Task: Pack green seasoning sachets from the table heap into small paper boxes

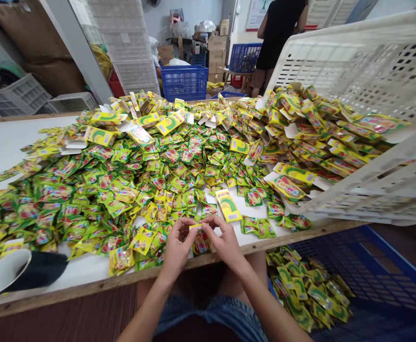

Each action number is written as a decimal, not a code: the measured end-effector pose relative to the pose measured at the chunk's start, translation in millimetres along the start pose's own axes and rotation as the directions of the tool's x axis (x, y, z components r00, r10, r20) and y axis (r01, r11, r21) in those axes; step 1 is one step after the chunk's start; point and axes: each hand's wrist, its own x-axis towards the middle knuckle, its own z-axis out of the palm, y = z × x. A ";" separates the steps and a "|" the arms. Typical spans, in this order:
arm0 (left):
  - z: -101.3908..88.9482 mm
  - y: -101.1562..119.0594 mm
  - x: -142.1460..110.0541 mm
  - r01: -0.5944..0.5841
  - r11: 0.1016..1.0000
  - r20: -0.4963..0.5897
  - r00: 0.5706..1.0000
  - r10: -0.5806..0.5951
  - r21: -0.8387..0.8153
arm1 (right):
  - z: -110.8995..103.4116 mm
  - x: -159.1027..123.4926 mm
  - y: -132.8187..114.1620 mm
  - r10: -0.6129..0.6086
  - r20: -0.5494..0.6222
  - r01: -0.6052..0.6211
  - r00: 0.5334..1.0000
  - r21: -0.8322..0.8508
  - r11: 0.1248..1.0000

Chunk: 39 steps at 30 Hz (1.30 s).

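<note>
My left hand [177, 247] and my right hand [225, 242] meet at the table's near edge, both pinching one small yellow-green carton [199, 240] with sachets showing in it. A flat yellow carton [228, 205] lies just beyond my right fingers. A huge heap of green and yellow sachets [132, 175] covers the white table [4, 147] in front of me. Flat and folded cartons [102, 135] lie along the heap's far side.
A white plastic crate [379, 71] tipped on its side at the right spills cartons onto the table. A blue crate [382, 280] with filled cartons sits below right. A black-and-white cup [11, 273] lies at the near left. A person in black [279, 33] stands at the back among blue crates.
</note>
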 end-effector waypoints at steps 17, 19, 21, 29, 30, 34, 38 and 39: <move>-6.7 -16.7 -15.4 -0.048 0.993 0.035 0.998 0.044 0.110 | -8.9 -8.2 -0.9 -0.030 0.077 0.025 0.997 0.060 0.998; -6.0 -16.0 -15.6 -0.043 0.995 0.034 0.999 0.040 0.088 | -11.2 -5.2 -4.0 0.006 0.092 -0.013 0.996 0.068 0.998; -6.0 -14.9 -15.6 -0.042 0.996 0.036 0.999 0.039 0.077 | -14.8 0.3 -5.8 0.038 0.127 -0.047 0.991 0.071 0.996; -7.1 -16.7 -13.2 -0.032 0.997 0.025 0.999 0.030 0.065 | -24.8 18.1 -2.1 0.022 0.267 -0.055 0.963 0.118 0.991; -7.3 -16.7 -13.1 -0.031 0.997 0.028 0.999 0.030 0.066 | -25.4 17.3 -1.8 0.011 0.270 -0.043 0.963 0.112 0.993; -7.6 -15.3 -13.8 -0.031 0.998 0.037 0.999 0.029 0.057 | -27.2 10.4 -3.8 -0.014 0.248 -0.001 0.969 0.063 0.998; -7.4 -13.6 -13.8 -0.045 0.997 0.024 0.999 0.044 0.069 | -26.6 3.9 -5.2 -0.053 0.210 0.040 0.976 0.066 0.997; -7.4 -13.4 -13.5 -0.055 0.996 0.028 0.998 0.053 0.077 | -25.6 2.8 -4.2 -0.061 0.195 0.049 0.979 0.064 0.997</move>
